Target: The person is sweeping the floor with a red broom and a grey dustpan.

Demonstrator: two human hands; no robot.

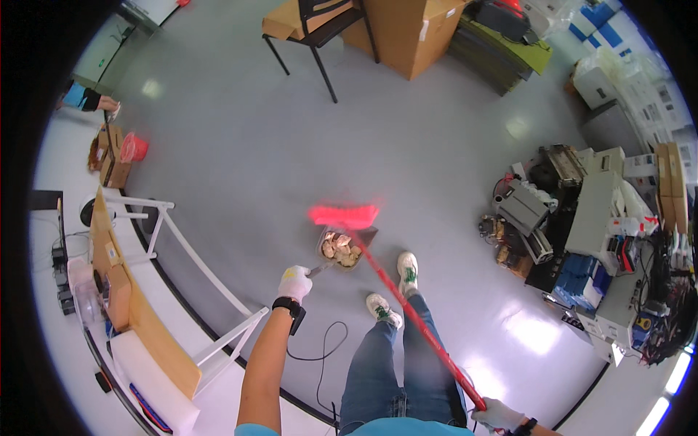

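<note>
My left hand (pixel 294 282), in a white glove, is closed around the short grey handle of a dustpan (pixel 369 236) low in front of my shoes. Inside the pan lie several crumpled beige-pink pieces (pixel 342 248); their kind is unclear. At the lower right my right hand (pixel 500 416), also gloved, grips the top end of a red broom (pixel 411 312). Its pole slants up and left to a bright red head (pixel 344 216), blurred by motion, just beyond the dustpan. Whether the bristles touch the floor I cannot tell.
A white-legged table (pixel 207 272) stands at left, with a black cable (pixel 325 358) on the floor beside it. Piled equipment (pixel 582 218) lines the right. A black chair (pixel 331 33) and large cardboard box (pixel 403 33) stand ahead. Another person's legs (pixel 98 102) and a red bucket (pixel 134 147) are far left.
</note>
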